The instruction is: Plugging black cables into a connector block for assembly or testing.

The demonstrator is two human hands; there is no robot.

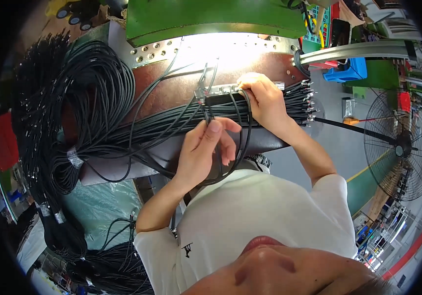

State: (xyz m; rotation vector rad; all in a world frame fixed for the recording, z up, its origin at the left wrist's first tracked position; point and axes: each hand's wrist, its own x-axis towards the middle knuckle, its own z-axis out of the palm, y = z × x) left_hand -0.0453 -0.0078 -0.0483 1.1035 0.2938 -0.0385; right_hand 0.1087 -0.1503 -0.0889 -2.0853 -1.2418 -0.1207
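Observation:
My left hand (pixel 203 147) pinches a thin black cable (pixel 208 113) between thumb and forefinger, with the other fingers loosely curled. Just beyond its fingertips stands a small metal fixture (pixel 201 94). To the right, my right hand (pixel 266 101) is closed at a silvery metal bar (pixel 221 89), its fingers on a black cable (pixel 247 105) that loops down toward my body. The exact end inside the right fingers is hidden. Beneath both hands lies a thick bundle of black cables (pixel 167 120), with metal-tipped ends (pixel 309 101) at the right.
A green machine housing (pixel 216 22) with a bright lamp stands behind the brown work surface (pixel 157 88). Coiled cables (pixel 98 73) are heaped at the left. A black fan (pixel 400 147) is at the right, near a blue plastic holder (pixel 348 70). More cables (pixel 108 265) lie lower left.

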